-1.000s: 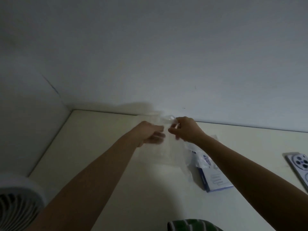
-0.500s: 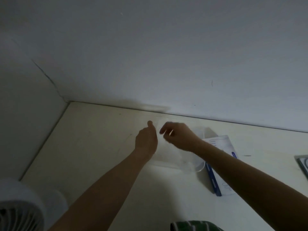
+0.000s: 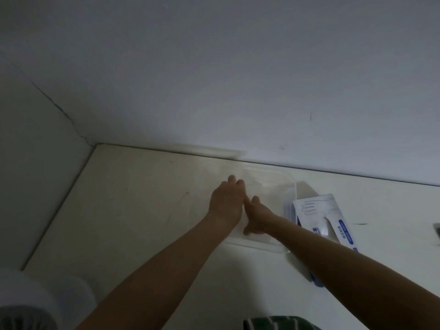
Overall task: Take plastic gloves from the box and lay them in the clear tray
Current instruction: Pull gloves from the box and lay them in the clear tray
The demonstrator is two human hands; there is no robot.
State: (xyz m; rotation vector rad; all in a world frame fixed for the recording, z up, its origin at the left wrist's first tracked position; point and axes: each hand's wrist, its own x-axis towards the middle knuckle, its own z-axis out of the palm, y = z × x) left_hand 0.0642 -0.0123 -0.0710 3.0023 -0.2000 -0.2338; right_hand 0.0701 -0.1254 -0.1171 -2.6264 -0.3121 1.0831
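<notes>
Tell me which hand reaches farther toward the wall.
The left hand: its fingertips come closer to the wall, by the clear tray. The right hand sits just behind and beside it, nearer the glove box.

Setting: probable domestic room, dim light. Cream tabletop [image 3: 133, 210] abuts plain white walls [image 3: 238, 79], corner at 10 o'clock. White fan [image 3: 26, 306] at 7 o'clock; printed glove box [image 3: 326, 217] at 3 o'clock.
</notes>
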